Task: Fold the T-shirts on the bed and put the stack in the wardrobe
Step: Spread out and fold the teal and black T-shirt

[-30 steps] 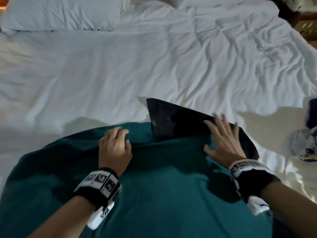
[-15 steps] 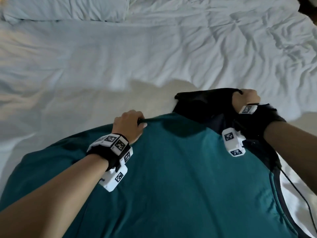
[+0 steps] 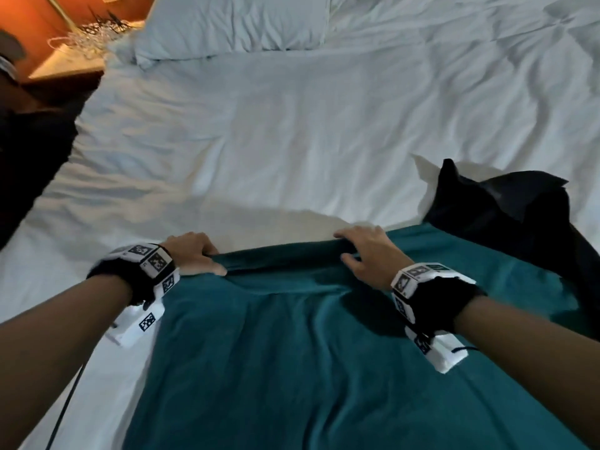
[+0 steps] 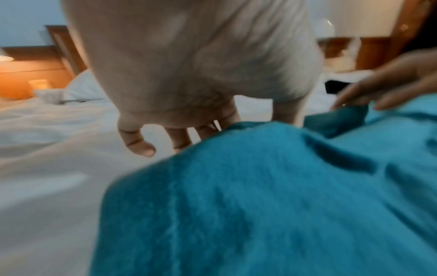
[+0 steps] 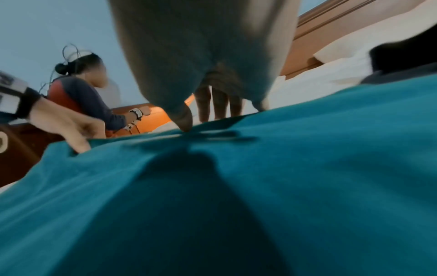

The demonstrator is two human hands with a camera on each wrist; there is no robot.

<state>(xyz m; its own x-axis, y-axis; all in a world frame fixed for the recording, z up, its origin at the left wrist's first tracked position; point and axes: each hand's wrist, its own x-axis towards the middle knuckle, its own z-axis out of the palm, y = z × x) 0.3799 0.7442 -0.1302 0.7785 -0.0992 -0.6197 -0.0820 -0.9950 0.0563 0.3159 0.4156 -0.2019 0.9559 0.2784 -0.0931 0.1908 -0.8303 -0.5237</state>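
Observation:
A teal T-shirt (image 3: 292,352) lies spread on the white bed (image 3: 292,141), reaching toward me. My left hand (image 3: 194,254) pinches its far edge at the left, thumb on top of the cloth. My right hand (image 3: 363,251) holds the same edge further right, fingers over the rim and thumb on the teal fabric. Between the hands the edge is bunched into a low fold. In the left wrist view the teal T-shirt (image 4: 260,196) rises to the curled fingers (image 4: 139,145). A black garment (image 3: 503,206) lies crumpled at the teal shirt's far right corner.
A white pillow (image 3: 233,24) lies at the head of the bed. A lit wooden nightstand (image 3: 65,63) stands at the far left. Another person (image 5: 80,93) is beside the bed on the left. A cable (image 3: 65,410) hangs from my left wrist.
My right hand has left the black garment and come to the teal shirt's far edge. The black garment now lies further right. My left hand keeps hold of the edge.

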